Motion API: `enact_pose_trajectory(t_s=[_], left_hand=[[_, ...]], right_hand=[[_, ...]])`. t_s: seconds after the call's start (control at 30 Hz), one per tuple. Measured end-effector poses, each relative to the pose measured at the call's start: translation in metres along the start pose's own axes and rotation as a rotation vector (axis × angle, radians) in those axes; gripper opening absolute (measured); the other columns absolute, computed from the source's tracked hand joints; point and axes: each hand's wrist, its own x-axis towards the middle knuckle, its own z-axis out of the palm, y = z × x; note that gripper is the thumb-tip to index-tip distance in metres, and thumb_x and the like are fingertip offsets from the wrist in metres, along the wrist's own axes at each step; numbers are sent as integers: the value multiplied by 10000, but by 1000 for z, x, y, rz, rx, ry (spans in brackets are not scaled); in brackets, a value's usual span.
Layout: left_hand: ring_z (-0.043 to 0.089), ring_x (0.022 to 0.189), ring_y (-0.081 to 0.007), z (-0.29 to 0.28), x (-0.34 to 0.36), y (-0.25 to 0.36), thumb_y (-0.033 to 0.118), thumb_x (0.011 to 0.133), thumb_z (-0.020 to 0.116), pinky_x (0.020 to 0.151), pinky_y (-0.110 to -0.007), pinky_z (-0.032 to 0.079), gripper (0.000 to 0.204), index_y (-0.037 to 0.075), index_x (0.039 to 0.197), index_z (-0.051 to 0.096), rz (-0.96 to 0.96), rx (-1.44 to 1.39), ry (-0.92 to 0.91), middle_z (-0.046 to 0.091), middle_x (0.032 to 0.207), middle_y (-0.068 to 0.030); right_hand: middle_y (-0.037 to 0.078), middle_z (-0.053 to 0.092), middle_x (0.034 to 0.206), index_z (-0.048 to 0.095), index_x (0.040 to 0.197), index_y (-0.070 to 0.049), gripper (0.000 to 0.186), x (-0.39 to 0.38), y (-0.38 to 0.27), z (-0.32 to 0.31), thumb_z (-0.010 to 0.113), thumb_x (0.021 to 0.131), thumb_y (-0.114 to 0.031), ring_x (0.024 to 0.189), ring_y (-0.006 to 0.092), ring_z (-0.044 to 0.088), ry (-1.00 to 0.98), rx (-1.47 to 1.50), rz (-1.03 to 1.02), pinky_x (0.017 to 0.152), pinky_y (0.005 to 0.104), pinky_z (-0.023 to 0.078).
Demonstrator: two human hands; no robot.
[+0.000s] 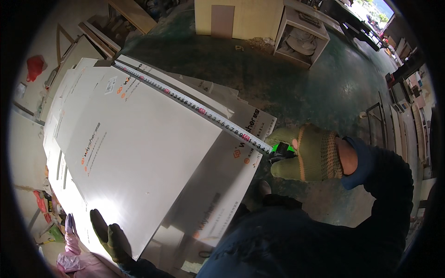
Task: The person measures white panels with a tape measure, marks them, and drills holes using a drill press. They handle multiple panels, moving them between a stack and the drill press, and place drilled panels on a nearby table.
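My right hand (303, 155), in an olive knitted glove, grips a green and black tape measure (282, 150) at the right edge of a stack of white printed boards (143, 162). The metal blade (185, 100) runs diagonally from the case to the stack's far upper-left edge, along the side of the top board. My left hand (111, 236), also gloved, is at the near left part of the boards, its fingers stretched out. Strong glare lies on the white surface just beyond it.
Another person's gloved hand and pink sleeve (72, 243) are at lower left. Beyond the stack stand a cream panel (241, 18) and an open cabinet (299, 41) on the green floor (352, 102). Timber boards (132, 14) lean at top left; more panels (403, 109) line the right side.
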Motion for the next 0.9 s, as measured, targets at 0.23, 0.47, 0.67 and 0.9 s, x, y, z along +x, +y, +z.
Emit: enact_pose_trajectory(t_s=[0.23, 0.47, 0.67, 0.9], left_hand=[[415, 1427, -229, 0, -8, 2, 99, 1017, 609, 1140, -284, 386, 755, 90, 1643, 186, -125, 8, -5, 277, 1665, -103], [409, 1434, -210, -17, 1, -15, 57, 1027, 565, 1142, -288, 404, 715, 60, 1636, 190, 79, 520, -18, 290, 1663, -110], [380, 1466, -241, -23, 8, -25, 67, 1013, 600, 1170, -399, 415, 716, 68, 1624, 226, 196, 831, 44, 288, 1663, -117], [302, 1516, -255, 5, -2, 5, 214, 1011, 583, 1220, -408, 241, 693, 28, 1607, 283, 368, 378, -54, 295, 1671, -131]], right_hand=[[219, 733, 1018, 667, 1160, -13, 479, 0, 5, -1, 783, 844, -354, 884, 344, 725, 11, 10, -125, 782, 435, 586], [217, 734, 1094, 669, 1207, 7, 489, -3, 4, -3, 805, 844, -291, 963, 309, 724, -8, 112, -79, 842, 413, 579], [223, 728, 1124, 654, 1241, 17, 521, -6, 8, -6, 813, 855, -294, 978, 314, 724, -43, 88, -135, 854, 419, 579], [195, 736, 1100, 655, 1251, 2, 518, -11, 15, -4, 816, 854, -289, 963, 281, 723, -41, 83, -98, 849, 394, 571]])
